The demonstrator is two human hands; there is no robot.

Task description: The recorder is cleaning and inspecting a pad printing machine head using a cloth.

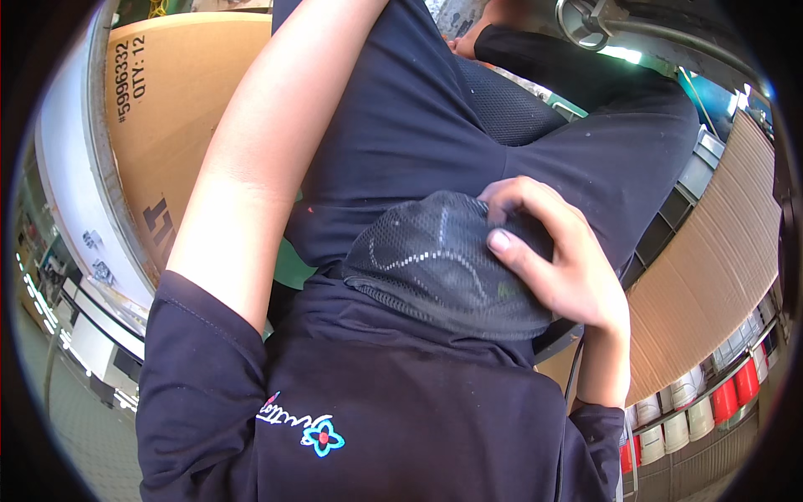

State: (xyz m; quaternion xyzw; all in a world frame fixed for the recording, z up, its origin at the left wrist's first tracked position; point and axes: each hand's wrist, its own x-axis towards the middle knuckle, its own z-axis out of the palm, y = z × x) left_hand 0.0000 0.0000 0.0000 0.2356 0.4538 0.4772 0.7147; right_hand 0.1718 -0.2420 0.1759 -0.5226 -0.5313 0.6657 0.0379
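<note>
A black mesh cap-like piece [427,259] is resting between the person's shirt [418,410] and lap, the right hand [570,266] curling thumb and fingers over its right side. It is looking light, soft and pliable, its thicker rim probably offering the surest hold. The left hand is hiding beyond the upper edge, its state untellable. A cardboard box [188,92] and red and white tubs [747,381] are concealing any contents.

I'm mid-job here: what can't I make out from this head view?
All in the head view:
Left hand: cut off by the top edge, past the left forearm.
Right hand: some fingers hidden behind the hand itself, so grip or mere touch on the black mesh cap is unclear.
Cardboard box: partly hidden behind the left forearm.
Red and white containers: contents too small to tell.
</note>
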